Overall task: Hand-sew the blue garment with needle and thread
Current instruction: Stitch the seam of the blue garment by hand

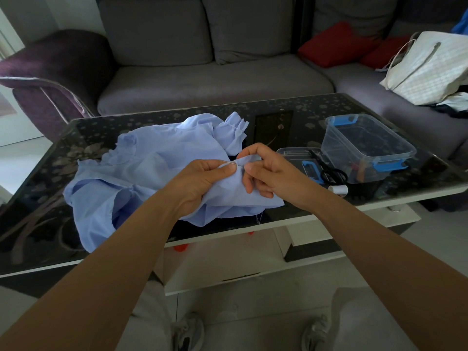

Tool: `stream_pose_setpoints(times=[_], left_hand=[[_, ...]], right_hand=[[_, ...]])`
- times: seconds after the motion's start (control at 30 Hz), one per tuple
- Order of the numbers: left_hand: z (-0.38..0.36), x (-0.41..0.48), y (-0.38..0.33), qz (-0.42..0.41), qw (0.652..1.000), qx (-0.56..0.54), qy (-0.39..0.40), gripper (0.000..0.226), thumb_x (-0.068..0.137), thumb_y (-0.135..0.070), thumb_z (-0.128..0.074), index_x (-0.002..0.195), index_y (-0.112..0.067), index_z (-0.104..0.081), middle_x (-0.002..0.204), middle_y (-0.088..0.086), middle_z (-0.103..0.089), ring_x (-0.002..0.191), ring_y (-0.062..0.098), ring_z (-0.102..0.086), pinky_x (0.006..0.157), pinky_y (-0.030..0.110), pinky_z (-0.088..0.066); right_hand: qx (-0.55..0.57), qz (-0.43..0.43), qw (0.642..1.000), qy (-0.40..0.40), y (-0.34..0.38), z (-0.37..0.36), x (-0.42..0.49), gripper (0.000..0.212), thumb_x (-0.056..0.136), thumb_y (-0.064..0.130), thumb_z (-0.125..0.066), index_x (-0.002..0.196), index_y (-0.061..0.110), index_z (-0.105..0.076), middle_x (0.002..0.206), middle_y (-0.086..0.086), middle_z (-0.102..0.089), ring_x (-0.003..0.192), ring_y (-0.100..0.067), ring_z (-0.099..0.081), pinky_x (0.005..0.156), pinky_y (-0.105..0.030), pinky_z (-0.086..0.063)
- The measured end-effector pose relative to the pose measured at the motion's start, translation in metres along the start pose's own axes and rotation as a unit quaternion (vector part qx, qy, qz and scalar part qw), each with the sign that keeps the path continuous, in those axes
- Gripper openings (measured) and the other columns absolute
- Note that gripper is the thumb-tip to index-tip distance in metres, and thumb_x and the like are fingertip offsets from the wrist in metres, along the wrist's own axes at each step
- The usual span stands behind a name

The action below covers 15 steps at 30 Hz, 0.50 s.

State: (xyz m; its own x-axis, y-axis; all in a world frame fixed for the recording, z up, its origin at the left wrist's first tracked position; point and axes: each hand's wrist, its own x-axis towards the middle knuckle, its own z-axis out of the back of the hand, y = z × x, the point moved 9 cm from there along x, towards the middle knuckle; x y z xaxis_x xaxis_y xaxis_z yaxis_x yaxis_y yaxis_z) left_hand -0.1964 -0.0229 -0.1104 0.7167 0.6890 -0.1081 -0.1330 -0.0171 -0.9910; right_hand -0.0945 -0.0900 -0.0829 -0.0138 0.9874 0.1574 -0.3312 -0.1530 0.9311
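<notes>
Head view, and I've got both hands up over the near edge of the dark glass surface (304,117). Left hand (202,179) pinches the needle (229,162) between thumb and forefinger, its other fingers curled round a bunch of the blue garment (131,173). Right hand (268,173) pinches a fold of that cloth just beside the needle's tip. The rest of the garment lies crumpled on the surface, left of centre. Over on the right there's a clear box (367,145), scissors (331,172) across its lid (291,153), and a white spool (339,190) near the edge.
</notes>
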Motion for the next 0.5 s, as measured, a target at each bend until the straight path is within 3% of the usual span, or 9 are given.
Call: stream_pose_setpoints(times=[0.13,0.23,0.33,0.43,0.5], left_hand=[[-0.001,0.001,0.001,-0.007,1.0,0.004,0.011,0.038,0.072,-0.05,-0.073,0.086,-0.015,-0.076,0.11,0.021,-0.069,0.11,0.039,-0.059,0.106,0.053,-0.043],[-0.003,0.001,0.001,-0.007,1.0,0.019,0.019,0.034,0.078,-0.047,-0.073,0.085,-0.014,-0.075,0.106,0.02,-0.069,0.104,0.034,-0.06,0.107,0.053,-0.043],[-0.003,0.003,0.0,-0.017,0.999,0.015,0.025,0.038,0.078,-0.048,-0.073,0.089,-0.011,-0.074,0.11,0.026,-0.066,0.11,0.045,-0.056,0.109,0.054,-0.04],[0.01,0.004,-0.003,-0.011,0.998,-0.018,-0.051,0.016,0.088,-0.029,-0.069,0.082,-0.014,-0.074,0.102,0.021,-0.068,0.099,0.033,-0.06,0.101,0.047,-0.045],[0.019,0.004,-0.002,-0.003,0.993,-0.05,-0.105,0.015,0.092,-0.02,-0.063,0.081,-0.014,-0.072,0.094,0.013,-0.069,0.094,0.025,-0.061,0.089,0.038,-0.052]], right_hand=[[-0.001,0.0,1.0,-0.001,0.001,-0.001,0.001,0.02,0.104,0.008,-0.037,0.123,0.004,-0.044,0.072,-0.013,-0.06,0.043,-0.006,-0.037,0.045,-0.017,-0.037],[-0.01,-0.002,1.0,0.008,0.001,-0.004,0.001,0.02,0.104,0.008,-0.038,0.123,0.007,-0.044,0.071,-0.014,-0.059,0.044,-0.006,-0.038,0.046,-0.017,-0.036],[-0.022,-0.002,1.0,-0.01,0.0,0.0,0.001,0.019,0.103,0.01,-0.04,0.122,0.011,-0.045,0.067,-0.006,-0.059,0.051,-0.009,-0.046,0.053,-0.017,-0.041],[-0.045,-0.014,0.998,-0.049,-0.004,0.01,0.001,0.025,0.1,0.009,-0.047,0.125,0.01,-0.045,0.067,-0.004,-0.058,0.058,-0.002,-0.053,0.059,-0.011,-0.042],[-0.053,-0.031,0.995,-0.073,-0.01,0.016,0.0,0.029,0.098,0.004,-0.05,0.126,0.011,-0.045,0.07,-0.008,-0.058,0.061,-0.001,-0.055,0.062,-0.009,-0.043]])
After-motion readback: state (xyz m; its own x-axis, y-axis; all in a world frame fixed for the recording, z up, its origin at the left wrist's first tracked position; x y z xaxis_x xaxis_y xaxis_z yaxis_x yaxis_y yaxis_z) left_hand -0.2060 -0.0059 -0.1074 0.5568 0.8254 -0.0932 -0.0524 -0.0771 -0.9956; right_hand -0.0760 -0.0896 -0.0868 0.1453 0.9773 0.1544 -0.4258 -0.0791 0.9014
